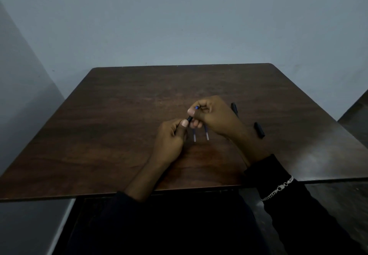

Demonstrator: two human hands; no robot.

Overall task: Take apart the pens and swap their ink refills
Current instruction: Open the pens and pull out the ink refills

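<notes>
Dim room, one dark wooden table (pixel 123 115), person seated at its near edge. Both hands are raised just above the tabletop, near its centre.

Count of pen parts visible: one dark pen barrel (pixel 190 118) held between the two hands; two thin pale refills (pixel 194 136) lying side by side on the table just below the hands, roughly parallel, upper ends hidden under the fingers; two black pieces on the table to the right, one (pixel 234 109) partly hidden behind the right hand, the other (pixel 259 129) lying free beside the right wrist. Whether these are caps or barrels cannot be told.

Left hand (pixel 171 137): fingers curled in, thumb and forefinger pinching the lower end of the barrel.

Right hand (pixel 214 115): fingers curled, thumb and forefinger pinching the upper end, where a small blue tip (pixel 197 107) shows.

One silver chain bracelet (pixel 278 189) over the dark right sleeve.
</notes>
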